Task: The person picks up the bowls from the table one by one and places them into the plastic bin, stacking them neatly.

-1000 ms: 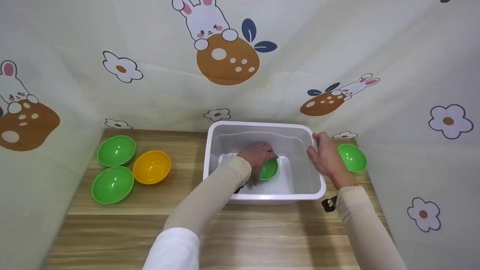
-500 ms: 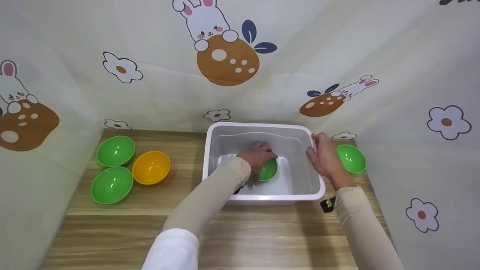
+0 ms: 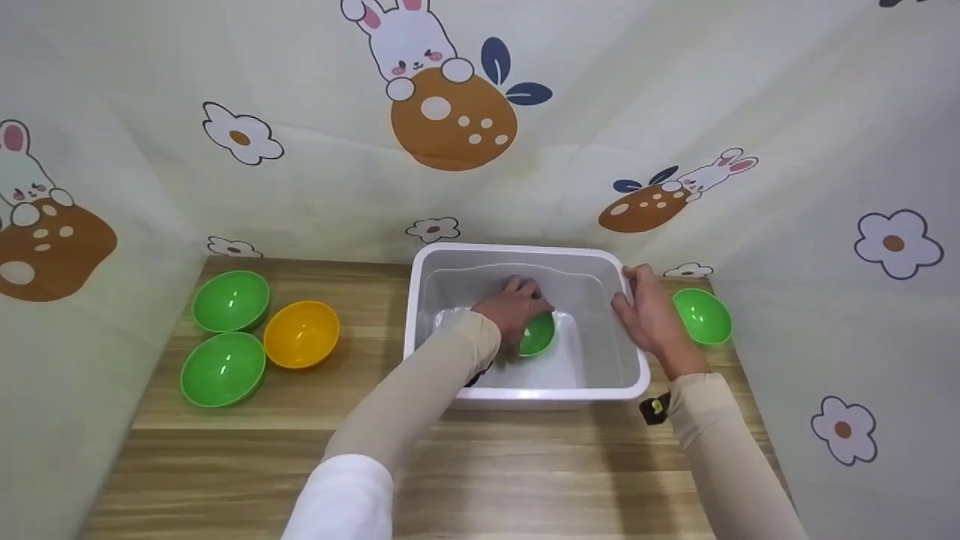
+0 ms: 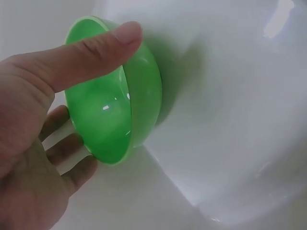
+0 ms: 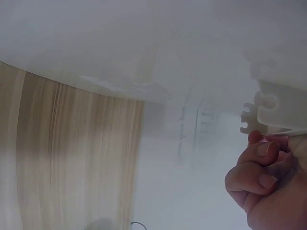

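Observation:
Inside a white plastic bin (image 3: 525, 394), my left hand (image 3: 514, 307) holds a green bowl (image 3: 538, 336). The left wrist view shows this bowl (image 4: 144, 91) tipped on its side, the thumb (image 4: 96, 50) lying across its rim and the other fingers at its opposite edge. My right hand (image 3: 651, 311) grips the bin's right rim. Seen from the right wrist, the curled fingers of that hand (image 5: 268, 187) are under the rim (image 5: 283, 108), next to the bin's translucent wall.
On the wooden table (image 3: 247, 472), two green bowls (image 3: 231, 301) and a yellow bowl (image 3: 301, 334) sit close together left of the bin. Another green bowl (image 3: 703, 317) lies right of it, beyond my right hand. A printed curtain (image 3: 322, 187) encloses the back and sides.
My left hand and the bowl in it have shifted very slightly toward the back of the bin. The right hand keeps its place on the rim.

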The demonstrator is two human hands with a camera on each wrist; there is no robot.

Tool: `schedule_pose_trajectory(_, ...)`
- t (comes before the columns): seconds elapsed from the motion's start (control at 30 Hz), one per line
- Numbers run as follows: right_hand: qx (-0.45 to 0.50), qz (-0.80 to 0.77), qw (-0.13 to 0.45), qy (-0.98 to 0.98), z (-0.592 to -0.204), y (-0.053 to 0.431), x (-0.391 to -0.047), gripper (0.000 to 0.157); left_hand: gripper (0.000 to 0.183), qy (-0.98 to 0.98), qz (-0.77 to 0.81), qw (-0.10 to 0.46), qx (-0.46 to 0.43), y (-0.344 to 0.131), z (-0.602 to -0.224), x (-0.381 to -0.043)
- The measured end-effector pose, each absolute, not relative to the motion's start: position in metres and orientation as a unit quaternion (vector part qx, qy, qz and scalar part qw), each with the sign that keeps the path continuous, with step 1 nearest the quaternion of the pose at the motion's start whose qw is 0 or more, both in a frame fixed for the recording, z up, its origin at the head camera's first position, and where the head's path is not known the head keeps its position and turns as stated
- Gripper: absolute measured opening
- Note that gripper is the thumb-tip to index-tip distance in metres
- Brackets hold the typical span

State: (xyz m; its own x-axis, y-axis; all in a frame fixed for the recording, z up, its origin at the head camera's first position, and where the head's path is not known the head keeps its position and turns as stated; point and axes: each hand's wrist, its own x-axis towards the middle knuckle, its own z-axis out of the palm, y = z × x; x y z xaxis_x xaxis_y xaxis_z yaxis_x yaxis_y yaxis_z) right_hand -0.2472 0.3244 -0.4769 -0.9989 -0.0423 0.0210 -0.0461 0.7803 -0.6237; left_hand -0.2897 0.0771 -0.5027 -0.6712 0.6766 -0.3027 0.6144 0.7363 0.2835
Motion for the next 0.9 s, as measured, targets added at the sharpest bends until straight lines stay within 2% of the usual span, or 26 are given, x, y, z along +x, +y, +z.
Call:
schedule_pose_trajectory(0.33,0.029,0.305,0.033,-0.951,-0.479,0.324,-0.246,0.046,0.090,0.910,0.106,0.184,0.356,0.081,-0.487,-0.289)
schedule_pose_trajectory(0.47,0.029,0.307,0.025,-0.951,-0.479,0.324,-0.246,0.045,0.086,0.914,0.115,0.174,0.348,0.085,-0.484,-0.292)
schedule_pose_trajectory(0.7,0.021,0.308,0.013,-0.951,-0.478,0.325,-0.246,0.046,0.063,0.924,0.087,0.133,0.348,0.092,-0.478,-0.296)
schedule_pose_trajectory(0.9,0.017,0.310,-0.004,-0.951,-0.475,0.325,-0.245,0.047,0.053,0.930,0.096,0.125,0.331,0.093,-0.471,-0.296)
